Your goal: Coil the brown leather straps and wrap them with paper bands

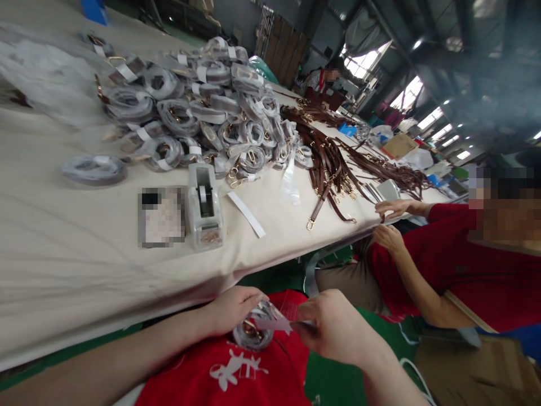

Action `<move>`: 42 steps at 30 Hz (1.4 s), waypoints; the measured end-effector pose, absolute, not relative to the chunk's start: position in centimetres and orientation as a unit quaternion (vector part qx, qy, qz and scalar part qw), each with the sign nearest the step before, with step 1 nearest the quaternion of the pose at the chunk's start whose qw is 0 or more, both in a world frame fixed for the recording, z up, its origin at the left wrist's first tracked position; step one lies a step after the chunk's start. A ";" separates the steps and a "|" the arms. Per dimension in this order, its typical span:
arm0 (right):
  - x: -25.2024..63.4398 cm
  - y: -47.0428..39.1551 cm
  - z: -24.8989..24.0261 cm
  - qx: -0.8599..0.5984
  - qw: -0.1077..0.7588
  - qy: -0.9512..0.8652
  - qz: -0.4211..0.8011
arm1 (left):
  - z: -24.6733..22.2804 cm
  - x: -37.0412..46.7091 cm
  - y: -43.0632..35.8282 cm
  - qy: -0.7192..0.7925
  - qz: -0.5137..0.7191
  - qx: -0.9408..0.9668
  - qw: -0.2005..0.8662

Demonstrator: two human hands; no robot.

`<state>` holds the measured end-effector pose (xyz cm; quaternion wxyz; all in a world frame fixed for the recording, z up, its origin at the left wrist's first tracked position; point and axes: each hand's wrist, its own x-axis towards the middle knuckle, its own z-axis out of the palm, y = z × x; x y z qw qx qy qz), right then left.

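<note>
My left hand (239,307) is closed on the edge of a coiled strap (252,334) in clear plastic wrap, held low over a red apron. A gold metal clip shows inside the coil. A pale strip (274,325) runs across the coil toward my right hand (327,324), whose fingers are curled in a pinch at its end. Something small and greyish shows at those fingertips, too blurred to name. On the table ahead stands a tape dispenser (205,208), with a white paper strip (247,214) lying to its right.
Wrapped coiled straps (211,107) are heaped on the cloth-covered table (105,270); one coil (94,170) lies apart. Loose brown straps (327,158) with gold clips spread to the right. A co-worker in red (439,259) sits close on my right, hands at the table edge.
</note>
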<state>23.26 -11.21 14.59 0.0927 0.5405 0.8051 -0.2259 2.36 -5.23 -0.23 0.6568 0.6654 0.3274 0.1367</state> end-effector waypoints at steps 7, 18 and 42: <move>19.9 -10.8 12.3 0.509 0.151 0.830 -0.173 | 0.2 2.6 -5.3 0.328 0.130 0.674 0.649; 20.7 -10.3 10.0 0.522 0.040 0.808 -0.269 | 0.9 2.1 -5.1 0.319 0.151 0.736 0.578; 19.9 -11.5 1.5 0.587 -0.385 0.336 -0.628 | 2.6 1.5 -7.6 0.309 0.219 0.774 0.507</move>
